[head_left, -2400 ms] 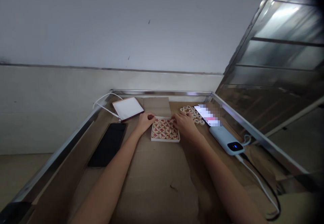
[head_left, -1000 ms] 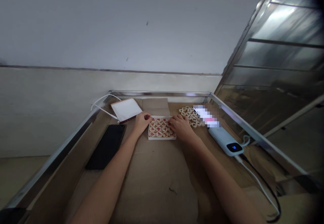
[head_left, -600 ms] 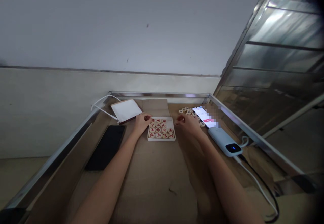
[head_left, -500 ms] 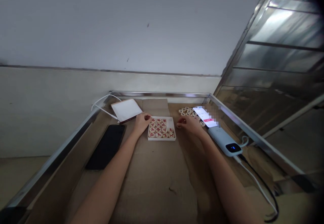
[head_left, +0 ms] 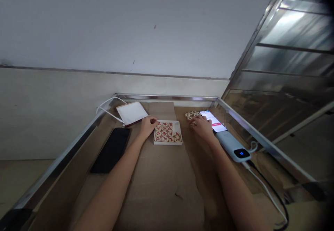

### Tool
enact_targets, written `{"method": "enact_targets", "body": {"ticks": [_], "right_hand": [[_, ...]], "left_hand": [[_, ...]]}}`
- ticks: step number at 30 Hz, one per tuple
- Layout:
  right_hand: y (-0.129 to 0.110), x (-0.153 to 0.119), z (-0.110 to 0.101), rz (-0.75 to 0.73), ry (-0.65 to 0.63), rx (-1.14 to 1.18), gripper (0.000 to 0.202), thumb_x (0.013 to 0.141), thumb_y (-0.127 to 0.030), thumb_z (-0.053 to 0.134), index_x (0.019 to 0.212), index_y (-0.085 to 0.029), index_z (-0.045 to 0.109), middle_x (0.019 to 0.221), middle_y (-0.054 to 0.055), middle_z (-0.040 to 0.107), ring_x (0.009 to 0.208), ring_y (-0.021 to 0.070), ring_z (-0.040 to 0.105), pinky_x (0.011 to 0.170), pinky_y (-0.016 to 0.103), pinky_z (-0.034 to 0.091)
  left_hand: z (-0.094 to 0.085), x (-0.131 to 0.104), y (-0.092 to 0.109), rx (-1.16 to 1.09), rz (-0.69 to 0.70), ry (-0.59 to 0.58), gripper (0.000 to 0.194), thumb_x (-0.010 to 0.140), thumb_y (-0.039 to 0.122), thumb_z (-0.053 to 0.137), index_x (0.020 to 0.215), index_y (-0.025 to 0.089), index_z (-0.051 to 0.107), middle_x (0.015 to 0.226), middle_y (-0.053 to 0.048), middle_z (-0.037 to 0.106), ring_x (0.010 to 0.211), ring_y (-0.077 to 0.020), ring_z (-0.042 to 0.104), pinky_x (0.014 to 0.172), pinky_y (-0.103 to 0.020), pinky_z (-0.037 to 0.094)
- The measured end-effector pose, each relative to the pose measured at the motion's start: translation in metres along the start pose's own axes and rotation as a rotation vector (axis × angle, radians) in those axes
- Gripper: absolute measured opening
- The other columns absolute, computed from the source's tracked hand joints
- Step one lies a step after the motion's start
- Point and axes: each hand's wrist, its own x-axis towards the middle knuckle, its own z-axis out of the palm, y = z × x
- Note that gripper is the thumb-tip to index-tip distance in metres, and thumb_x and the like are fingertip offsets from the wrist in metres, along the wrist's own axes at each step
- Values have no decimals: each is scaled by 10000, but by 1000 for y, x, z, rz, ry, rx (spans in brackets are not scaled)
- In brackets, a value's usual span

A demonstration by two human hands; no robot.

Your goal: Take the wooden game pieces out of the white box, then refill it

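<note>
A shallow white box [head_left: 167,143] holds rows of round Chinese chess pieces [head_left: 164,133] with red characters. Bare white floor shows in its far right part. My left hand [head_left: 149,124] is at the box's far left corner, thumb and fingers curled together against the edge. To the right of the box, my right hand [head_left: 203,125] lies over a group of loose round chess pieces [head_left: 190,114] with dark characters. Its fingers are bent and somewhat apart, touching the pieces. The hand covers part of the group and its fingertips are partly hidden.
A white box lid [head_left: 132,113] with a white cable lies at the far left. Nearer is a dark phone [head_left: 111,151]. On the right lie a lit phone [head_left: 214,120] and a pale blue power bank [head_left: 233,146] with cables. A metal rail [head_left: 167,97] borders the cardboard-covered surface [head_left: 161,182].
My right hand has moved away from the box's right side, rightward onto the loose chess pieces. My left hand has stayed at the box corner. The pieces in the box look the same.
</note>
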Motion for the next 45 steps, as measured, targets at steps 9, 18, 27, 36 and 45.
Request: {"method": "enact_targets", "body": {"ticks": [9, 18, 27, 36, 45], "right_hand": [[-37, -10, -2, -419, -101, 107, 195, 774, -452, 610, 855, -308, 712, 1068, 36, 596, 1044, 248, 463, 900, 419, 294], [-40, -9, 2, -360, -132, 220, 198, 697, -361, 696, 843, -235, 651, 911, 19, 641, 937, 208, 534, 855, 376, 326], [-6, 13, 21, -25, 44, 349, 173, 773, -348, 595, 868, -206, 622, 850, 20, 664, 796, 172, 566, 762, 317, 352], [2, 7, 25, 72, 206, 26, 157, 808, -324, 568, 902, -236, 658, 1105, 64, 572, 1036, 266, 439, 797, 390, 292], [-25, 1, 8, -160, 86, 173, 202, 861, -351, 503, 957, -281, 667, 1121, 44, 580, 1071, 232, 438, 867, 373, 307]], "left_hand": [[1, -1, 0, -14, -8, 11, 118, 694, 109, 576, 756, 128, 674, 734, -43, 661, 672, -142, 576, 654, -246, 440], [2, -1, 0, 6, 0, 5, 132, 699, 123, 564, 766, 126, 678, 768, -60, 669, 701, -155, 590, 679, -263, 451], [0, 0, 0, -12, 0, -23, 123, 708, 120, 564, 765, 134, 672, 774, -56, 675, 696, -148, 585, 691, -265, 450], [0, 0, 1, -10, 1, -11, 128, 703, 123, 567, 768, 126, 678, 773, -56, 674, 698, -149, 589, 695, -261, 451], [1, 0, 1, -9, 3, -12, 108, 702, 108, 570, 744, 134, 666, 751, -45, 666, 687, -144, 575, 682, -264, 448]]}}
